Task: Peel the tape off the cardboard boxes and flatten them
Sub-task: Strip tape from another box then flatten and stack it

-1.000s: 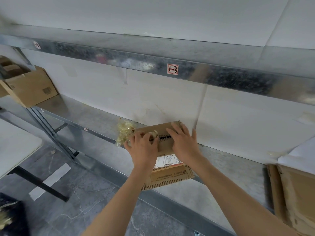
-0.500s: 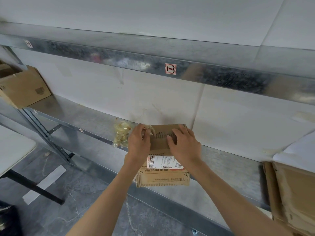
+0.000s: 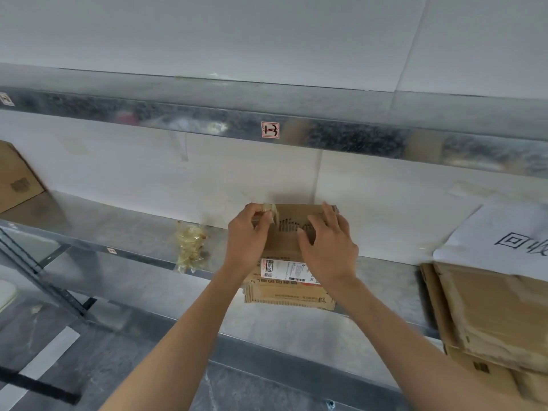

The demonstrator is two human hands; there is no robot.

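A small brown cardboard box (image 3: 289, 287) with a white shipping label lies on the metal shelf (image 3: 118, 229), its near end hanging over the shelf's front edge. My left hand (image 3: 247, 241) pinches a strip of clear tape (image 3: 268, 210) at the box's far left corner. My right hand (image 3: 326, 247) rests on the box's top with fingers spread and slightly bent, holding it down.
A crumpled wad of peeled tape (image 3: 191, 250) lies on the shelf left of the box. A stack of cardboard (image 3: 489, 315) with a white paper sign (image 3: 501, 241) on it sits at the right. Another box (image 3: 16, 176) stands at far left. An upper shelf beam (image 3: 296, 132) runs overhead.
My left hand has shifted from the box's top to its far left corner and lifted tape there. The view has panned left to right, and the box turned square to me.
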